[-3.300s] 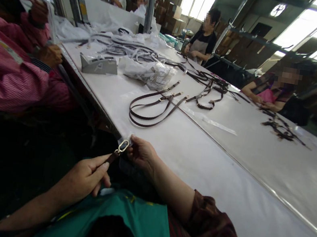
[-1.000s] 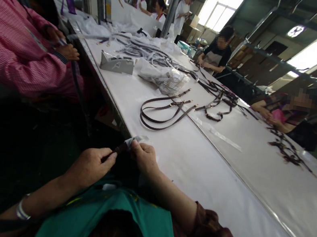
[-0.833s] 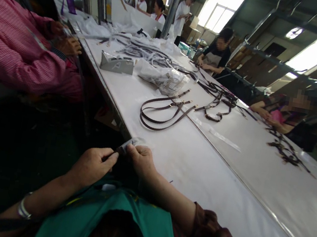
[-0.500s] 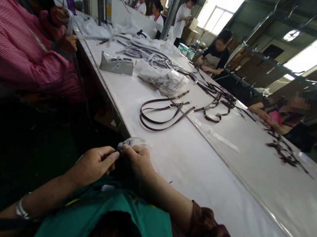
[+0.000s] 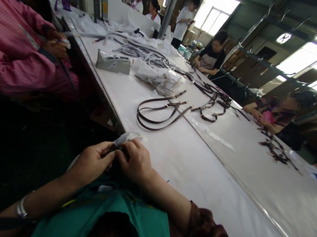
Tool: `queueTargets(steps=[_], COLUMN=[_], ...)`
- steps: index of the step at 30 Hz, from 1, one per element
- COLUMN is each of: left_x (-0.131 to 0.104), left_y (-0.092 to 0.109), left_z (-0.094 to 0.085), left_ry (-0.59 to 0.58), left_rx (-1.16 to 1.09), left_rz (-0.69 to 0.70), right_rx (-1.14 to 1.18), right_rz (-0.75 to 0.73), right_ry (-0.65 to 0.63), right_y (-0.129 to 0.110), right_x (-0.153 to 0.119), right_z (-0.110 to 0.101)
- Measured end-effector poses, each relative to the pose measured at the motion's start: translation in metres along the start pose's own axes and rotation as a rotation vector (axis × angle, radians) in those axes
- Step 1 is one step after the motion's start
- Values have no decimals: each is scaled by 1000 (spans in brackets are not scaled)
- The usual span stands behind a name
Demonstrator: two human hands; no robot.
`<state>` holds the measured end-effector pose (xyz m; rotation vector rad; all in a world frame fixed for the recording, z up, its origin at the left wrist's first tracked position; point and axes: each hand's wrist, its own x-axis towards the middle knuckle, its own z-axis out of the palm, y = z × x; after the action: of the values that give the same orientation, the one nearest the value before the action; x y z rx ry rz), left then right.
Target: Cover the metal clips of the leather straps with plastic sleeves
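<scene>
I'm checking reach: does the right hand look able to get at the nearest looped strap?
Probably yes: the looped strap lies beyond the right hand with nothing over it, though that hand is busy at crumpled plastic.

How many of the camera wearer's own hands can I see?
2: the left hand and the right hand, close together at the pale plastic near the table. Parts of both are hidden.

Thin plastic wrap [image 5: 127, 136], whitish, semi-transp., crumpled; bunched at fingertips of L hand [image 5: 87, 164] & R hand [image 5: 137, 161], loose part sticking out past R fingers. Underside hidden by hands, can't tell contents.
</scene>
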<state>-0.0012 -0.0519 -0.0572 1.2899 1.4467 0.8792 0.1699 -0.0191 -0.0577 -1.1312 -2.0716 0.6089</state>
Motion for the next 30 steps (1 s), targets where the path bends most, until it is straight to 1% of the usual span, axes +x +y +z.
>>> queueTargets(steps=[2,4,6,8,13,15,18,22,24,26,28,30], left_x=[3,5,5,4,-2,-3,-2,-1,-2,-4,-5,-5], left_y=[-3,-5,-7,-9,-8,-7,-5,-9,-11,-13,-15,-18], left_z=[1,1,1,0,2,3,5,7,6,5,4,2], left_ry=[-8,-41,-71,-76,-42,-37,-22,-15,-38,-59,-61,-34], left_rx=[34,26,-10,-81,-360,-424,-461,-474,-455,-390,-251,-16], left_rz=[40,68,59,3,-183,-216,-252,-248,-238,-227,-187,-83], right_rx=[-87,-151,-176,-170,-155,-171,-266,-416,-466,-519,-579,-626], right_rz=[-9,-16,-37,-59,-73,-85,-116,-120,-120,-143,-202,-269], right_ry=[-22,-28,-45,-71,-123,-127,-133,-119,-111,-118,-143,-166], right_y=[2,6,10,13,11,9,7,8,8,6,1,-5], right_x=[1,3,4,6,8,9,10,13,13,11,8,6], right_z=[4,8,11,11,7,6,8,14,16,17,17,16])
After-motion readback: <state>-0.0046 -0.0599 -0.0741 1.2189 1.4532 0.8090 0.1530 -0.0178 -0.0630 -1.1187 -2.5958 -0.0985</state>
